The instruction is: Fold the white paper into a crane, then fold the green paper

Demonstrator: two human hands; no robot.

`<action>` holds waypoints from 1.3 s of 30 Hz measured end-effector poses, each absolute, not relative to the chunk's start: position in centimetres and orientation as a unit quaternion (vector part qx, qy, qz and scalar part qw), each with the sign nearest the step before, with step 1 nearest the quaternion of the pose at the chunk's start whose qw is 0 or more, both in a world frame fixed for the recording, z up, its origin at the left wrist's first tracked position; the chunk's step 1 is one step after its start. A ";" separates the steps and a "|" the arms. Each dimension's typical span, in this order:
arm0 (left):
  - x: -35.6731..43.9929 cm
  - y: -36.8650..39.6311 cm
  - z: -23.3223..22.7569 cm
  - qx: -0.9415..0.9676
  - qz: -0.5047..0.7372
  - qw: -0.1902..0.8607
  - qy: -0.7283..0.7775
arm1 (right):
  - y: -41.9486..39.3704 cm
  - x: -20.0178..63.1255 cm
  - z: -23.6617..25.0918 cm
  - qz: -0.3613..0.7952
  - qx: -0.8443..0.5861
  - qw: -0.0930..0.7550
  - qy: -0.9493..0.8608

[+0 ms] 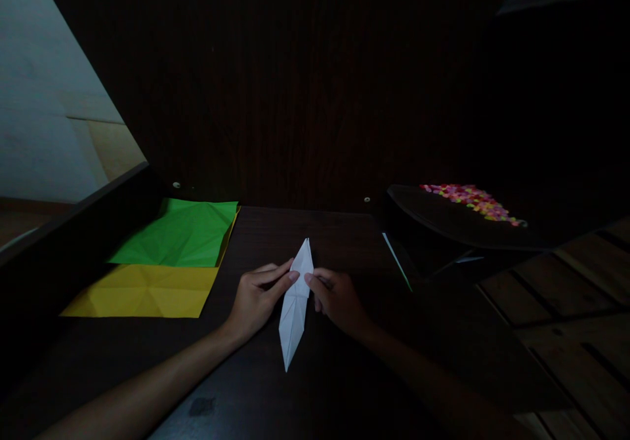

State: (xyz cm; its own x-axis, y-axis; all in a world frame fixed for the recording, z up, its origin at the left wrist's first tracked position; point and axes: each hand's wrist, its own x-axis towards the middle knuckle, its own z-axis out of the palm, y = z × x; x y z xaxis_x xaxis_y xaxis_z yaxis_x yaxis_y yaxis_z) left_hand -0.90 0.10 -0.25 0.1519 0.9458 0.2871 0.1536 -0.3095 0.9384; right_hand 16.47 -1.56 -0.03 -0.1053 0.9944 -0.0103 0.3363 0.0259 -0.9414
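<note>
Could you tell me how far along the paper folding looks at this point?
Well under way: the white paper is already folded into a long, narrow kite-like shape with points at both ends. The left hand and right hand pinch it at its middle from either side on the dark table. The creased green sheet and yellow sheet lie flat and untouched to the left.

Between your grips you have matt white paper [296, 309], sharply creased and smooth. Under it, the worktop [344, 374] is dark wood with a faint sheen. Left of your left grip lie matt creased green paper [180, 233] and yellow paper [147, 290].
</note>
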 end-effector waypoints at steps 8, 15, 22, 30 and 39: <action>-0.7 0.3 -0.7 0.616 0.486 0.441 0.435 | -1.5 16.6 -0.1 0.437 -0.550 0.381 -0.602; -0.8 0.6 -0.9 0.623 0.492 0.431 0.430 | -1.6 16.4 0.2 0.439 -0.547 0.363 -0.613; -0.8 0.5 -0.6 0.613 0.496 0.430 0.439 | -1.6 16.4 0.0 0.448 -0.548 0.352 -0.613; -0.7 0.5 -0.9 0.589 0.500 0.436 0.462 | -1.5 16.4 -0.1 0.459 -0.542 0.359 -0.605; -0.7 0.5 -0.6 0.573 0.498 0.471 0.449 | -1.5 16.2 -0.1 0.507 -0.521 0.377 -0.574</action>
